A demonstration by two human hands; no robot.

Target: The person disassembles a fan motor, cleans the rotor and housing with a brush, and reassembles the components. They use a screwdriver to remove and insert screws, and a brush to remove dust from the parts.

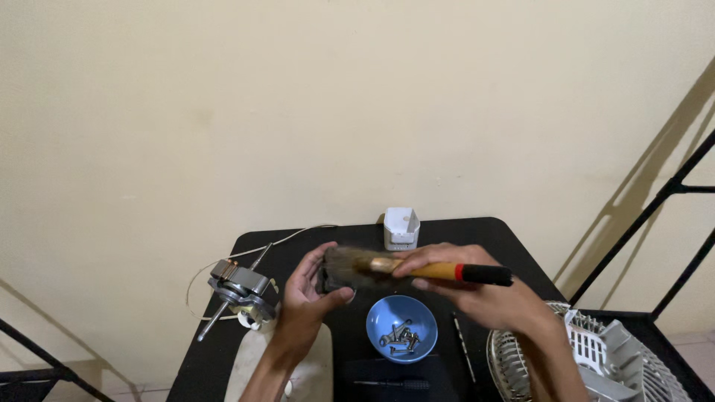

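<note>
Scene is evenly lit by warm, fairly dim indoor light. Long slanted shadows are cast on the wall [357,97] at right and lower left. Motion blur is seen on the brush [417,269] bristles. Table [514,249] detail is lost in black; mild softness overall.

A blue bowl [401,318] of screws [401,339] is seen on the black bench [506,238]. Behind it a white box [401,228] stands; a motor [240,289] lies left, a fan grille [521,357] right.
</note>
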